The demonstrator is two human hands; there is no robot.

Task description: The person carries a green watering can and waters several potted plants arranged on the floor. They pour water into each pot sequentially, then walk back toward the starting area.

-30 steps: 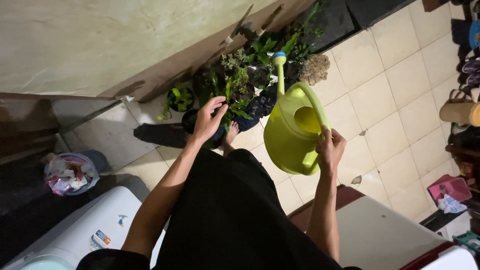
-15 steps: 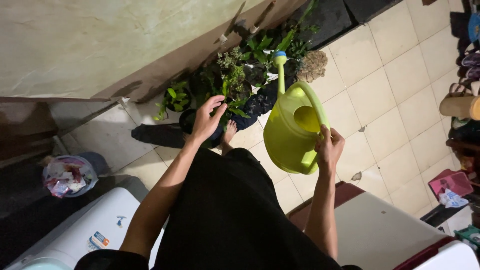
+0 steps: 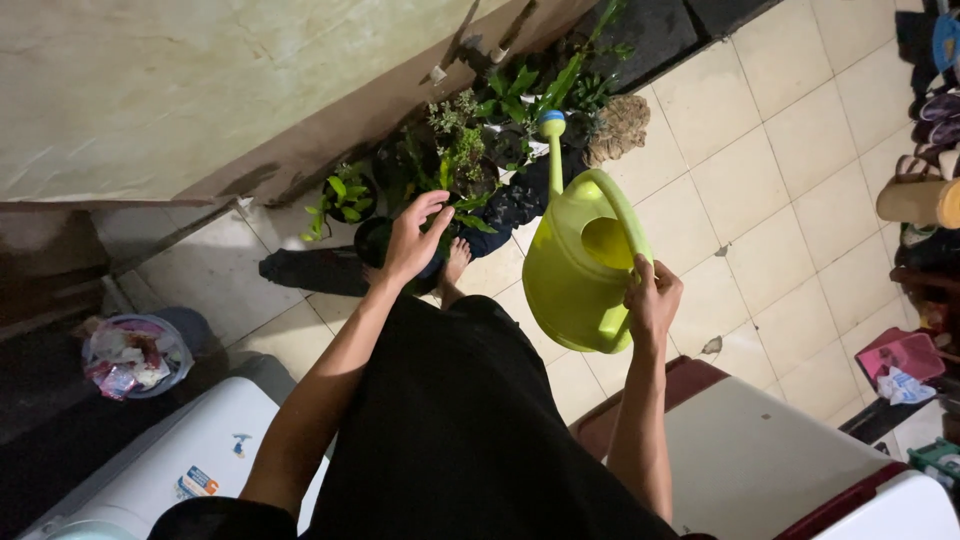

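Observation:
My right hand (image 3: 652, 298) grips the handle of a lime green watering can (image 3: 575, 270), whose long spout with a blue tip (image 3: 551, 125) points over a cluster of potted plants (image 3: 470, 160) along the wall. My left hand (image 3: 414, 238) hovers with fingers spread above a dark pot and the leaves near it, holding nothing. My bare foot (image 3: 456, 265) shows on the tiles just below the plants.
A small bucket of rubbish (image 3: 132, 354) sits at the left. White appliances (image 3: 200, 455) and a white lid with a red edge (image 3: 770, 470) flank my legs. Shoes and a red box (image 3: 905, 360) line the right edge. A dark mat (image 3: 310, 270) lies by the pots.
The watering can has shifted slightly left and down in view, its spout staying over the plants. My left hand stays spread over the pot.

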